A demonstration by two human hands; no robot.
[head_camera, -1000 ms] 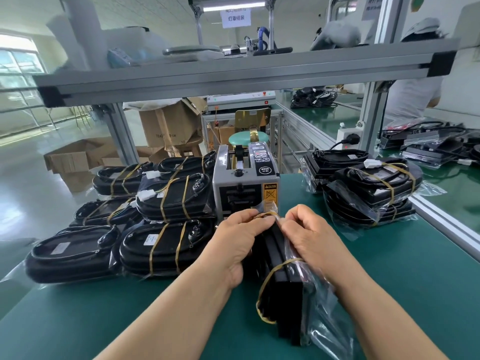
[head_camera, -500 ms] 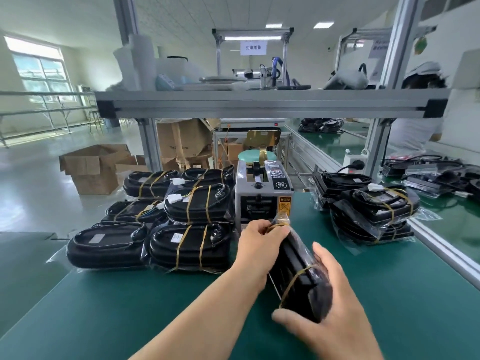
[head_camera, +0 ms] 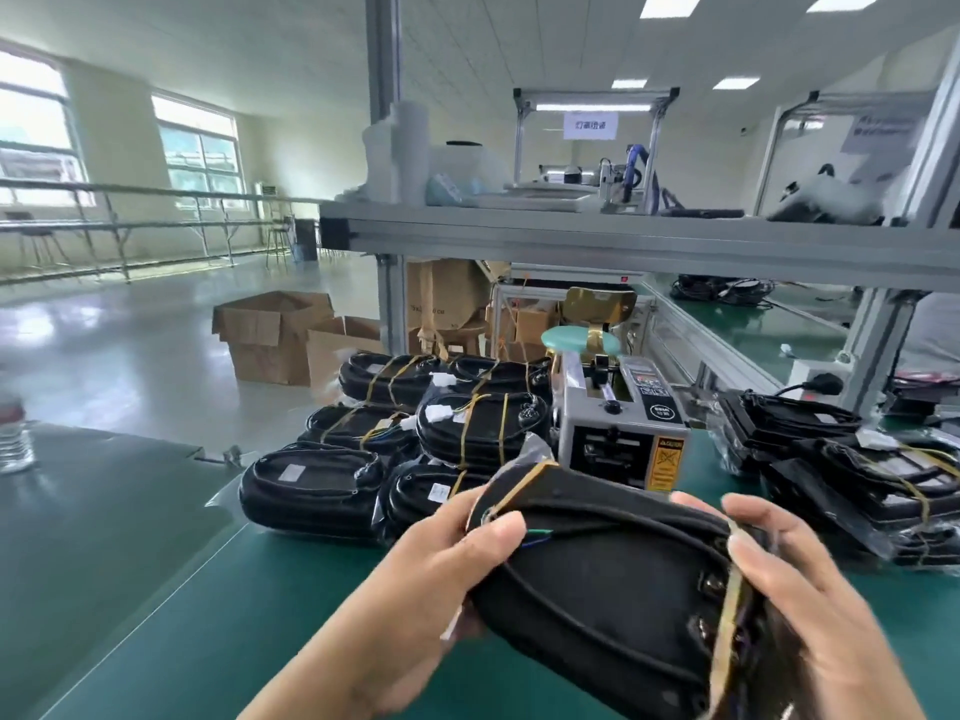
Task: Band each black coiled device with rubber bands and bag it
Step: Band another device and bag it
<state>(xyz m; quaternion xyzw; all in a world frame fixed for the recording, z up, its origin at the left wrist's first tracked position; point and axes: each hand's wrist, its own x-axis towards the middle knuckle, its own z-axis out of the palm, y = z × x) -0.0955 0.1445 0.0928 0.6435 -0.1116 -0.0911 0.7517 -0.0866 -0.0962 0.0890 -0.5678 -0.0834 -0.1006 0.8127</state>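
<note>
Both hands are on it now: the black coiled device (head_camera: pixel 613 579) is up in the air above the green worktop (head_camera: pixel 218 615), lying roughly flat. The left hand (head_camera: pixel 441 579) has its fingers clamped on the near-left end, thumb pressed on top. The right hand (head_camera: pixel 821 605) has its fingers wrapped round the right end. One rubber band (head_camera: pixel 511 491) crosses the left end and a second rubber band (head_camera: pixel 727 615) crosses the right, and that second one is the worry: it sits close to where the shape tapers, right under the gripping hand, so a slide of the palm could roll it off and let the coil spring loose. Watch the coloured wire tips (head_camera: pixel 537 537) poking out beside the left thumb too, as they look ready to snag or pierce thin plastic. A scrap of clear film (head_camera: pixel 535 452) shows past the far end, but through the blur I cannot tell whether the bag covers the whole piece. The pile of banded devices (head_camera: pixel 478 433) and the tape dispenser (head_camera: pixel 618 439) sit just behind, so a careless swing could clip either one, and the pile could slide toward the worktop's edge.
</note>
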